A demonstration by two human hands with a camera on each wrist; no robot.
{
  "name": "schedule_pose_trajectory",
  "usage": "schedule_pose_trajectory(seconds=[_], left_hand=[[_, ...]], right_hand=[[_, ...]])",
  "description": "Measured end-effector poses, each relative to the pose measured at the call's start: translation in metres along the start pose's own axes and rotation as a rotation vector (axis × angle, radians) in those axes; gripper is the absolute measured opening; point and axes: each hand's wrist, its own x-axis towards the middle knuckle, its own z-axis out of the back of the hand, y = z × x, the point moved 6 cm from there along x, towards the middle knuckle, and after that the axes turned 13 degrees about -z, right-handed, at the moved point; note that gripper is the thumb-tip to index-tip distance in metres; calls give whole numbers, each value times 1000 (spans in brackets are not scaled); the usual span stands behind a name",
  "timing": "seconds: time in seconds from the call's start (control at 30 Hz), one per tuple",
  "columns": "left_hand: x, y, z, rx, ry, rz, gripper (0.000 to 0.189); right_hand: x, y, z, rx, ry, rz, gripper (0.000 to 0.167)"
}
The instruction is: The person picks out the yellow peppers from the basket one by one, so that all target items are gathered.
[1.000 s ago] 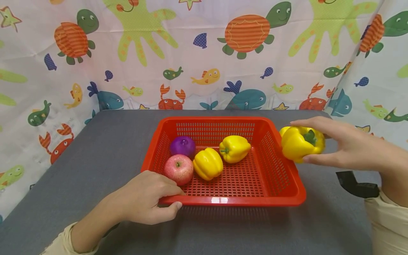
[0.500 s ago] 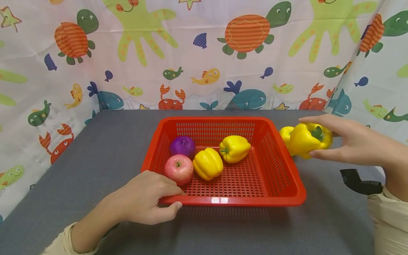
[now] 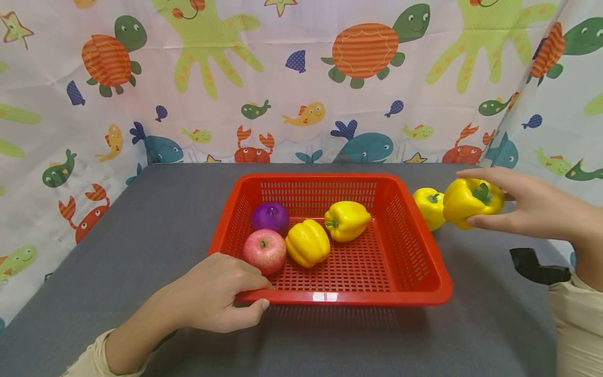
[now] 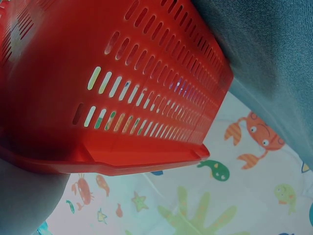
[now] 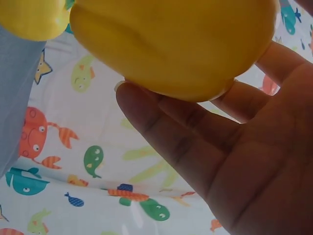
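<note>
My right hand (image 3: 537,207) grips a yellow bell pepper (image 3: 471,204) with a green stem, raised to the right of the red basket (image 3: 358,298). In the right wrist view, the fingers wrap the lower side of this pepper (image 5: 181,54). A second yellow bell pepper (image 3: 430,212) sits on the table beside the basket's right wall, partly overlapped by the held one. My left hand (image 3: 219,293) pinches the front left rim, thumb outside and fingers over the inside. Within the basket are a purple round item (image 3: 270,217), a pink-red apple (image 3: 264,252) and two yellow bell peppers (image 3: 308,243).
The basket stands on a grey cloth-covered table (image 3: 155,225). Behind and at both sides hangs a white curtain (image 3: 292,141) printed with sea animals. Below my right wrist shows a black strap-like piece (image 3: 537,267).
My right hand has carried its bell pepper right and slightly up, away from the basket's right rim, exposing more of the pepper behind it. The left hand stays on the rim.
</note>
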Motion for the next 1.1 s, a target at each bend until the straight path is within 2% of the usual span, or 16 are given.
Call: schedule_pose_trajectory(seconds=[0.43, 0.73, 0.9, 1.1], left_hand=[[0, -1, 1, 5, 1, -3, 5], [0, 0, 0, -2, 2, 1, 5], [-1, 0, 0, -12, 10, 11, 6], [0, -1, 0, -10, 8, 13, 6]], right_hand=[[8, -23, -5, 6, 58, -65, 72], [14, -37, -10, 12, 67, -99, 76], [17, -47, -14, 14, 98, -137, 77], [21, -53, -19, 3, 105, -136, 78]])
